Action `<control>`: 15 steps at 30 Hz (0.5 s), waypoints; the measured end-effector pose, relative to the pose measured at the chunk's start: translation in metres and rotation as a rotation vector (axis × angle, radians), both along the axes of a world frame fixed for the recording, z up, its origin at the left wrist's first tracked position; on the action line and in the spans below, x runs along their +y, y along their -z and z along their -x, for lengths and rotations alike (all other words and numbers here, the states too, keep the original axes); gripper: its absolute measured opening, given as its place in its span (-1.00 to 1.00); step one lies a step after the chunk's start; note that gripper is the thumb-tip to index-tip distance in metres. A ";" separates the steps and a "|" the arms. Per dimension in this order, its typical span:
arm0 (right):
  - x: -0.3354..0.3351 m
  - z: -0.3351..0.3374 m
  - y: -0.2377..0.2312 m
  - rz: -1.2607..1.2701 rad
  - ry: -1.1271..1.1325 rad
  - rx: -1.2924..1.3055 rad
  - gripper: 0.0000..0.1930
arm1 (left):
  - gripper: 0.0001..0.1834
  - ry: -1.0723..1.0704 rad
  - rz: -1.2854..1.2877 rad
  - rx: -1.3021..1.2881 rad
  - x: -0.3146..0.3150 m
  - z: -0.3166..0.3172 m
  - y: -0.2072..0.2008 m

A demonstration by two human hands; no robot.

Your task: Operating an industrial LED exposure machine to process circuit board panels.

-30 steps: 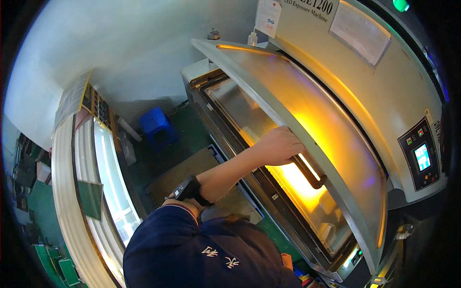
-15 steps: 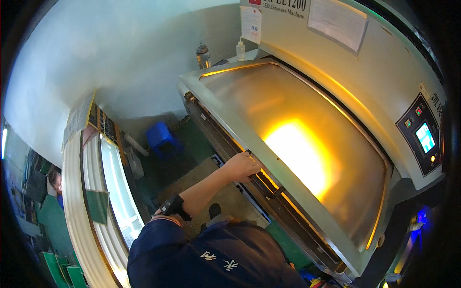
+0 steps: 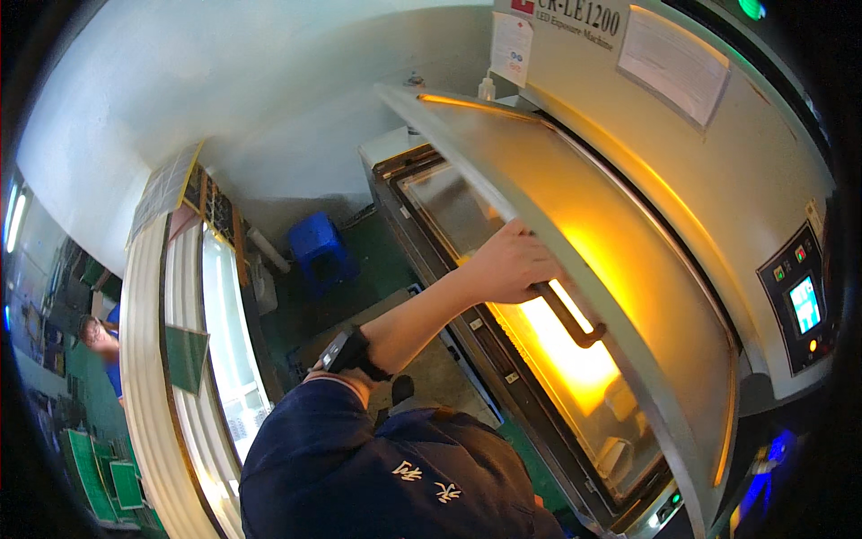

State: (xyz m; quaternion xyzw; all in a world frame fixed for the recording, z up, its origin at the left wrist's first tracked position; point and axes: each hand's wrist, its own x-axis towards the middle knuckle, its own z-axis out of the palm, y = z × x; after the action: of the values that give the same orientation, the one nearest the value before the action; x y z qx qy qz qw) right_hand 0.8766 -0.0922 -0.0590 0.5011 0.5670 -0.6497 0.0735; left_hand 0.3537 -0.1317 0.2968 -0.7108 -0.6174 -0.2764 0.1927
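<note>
My left hand [image 3: 516, 263] is closed round the dark bar handle [image 3: 572, 319] on the front edge of a large hinged lid [image 3: 633, 305]. The lid belongs to a grey exposure machine [image 3: 575, 72] and stands tilted up at its front. Under it shows a glass-topped bed [image 3: 444, 202] in a dark frame, with bright yellow light shining on it. Small pale pieces [image 3: 615, 458] appear at the bed's near right end; their kind is unclear. A black device [image 3: 344, 350] is strapped to my left wrist. My right hand is not in view.
A control panel with a lit screen [image 3: 804, 305] is on the machine's right. A blue stool [image 3: 321, 249] stands on the floor beyond my arm. To the left is a lit rack with pale ridged sides [image 3: 148, 359]; behind it a person [image 3: 101, 340] is partly visible. A squeeze bottle [image 3: 487, 88] stands behind the lid.
The lid's front edge has risen from lying down on the bed to a tilt, baring the bed. My left hand has moved up and to the right with the handle.
</note>
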 end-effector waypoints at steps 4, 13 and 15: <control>0.010 0.024 -0.011 0.018 -0.061 0.036 -0.78 | -0.54 0.010 -0.178 0.011 0.021 0.003 -0.041; 0.063 0.163 -0.101 -0.210 -0.514 0.280 -0.62 | -0.82 -0.032 -0.254 -0.409 -0.043 -0.008 0.006; 0.061 0.209 -0.129 -0.162 -0.507 0.397 -0.60 | -0.92 -0.109 -0.039 -0.668 -0.091 -0.005 0.088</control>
State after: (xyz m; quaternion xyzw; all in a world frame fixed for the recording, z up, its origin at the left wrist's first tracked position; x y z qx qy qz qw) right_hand 0.6673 -0.0312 0.0698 0.2120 0.7266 -0.6485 0.0809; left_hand 0.3588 -0.2230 0.2086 -0.5433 -0.6780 -0.4950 0.0079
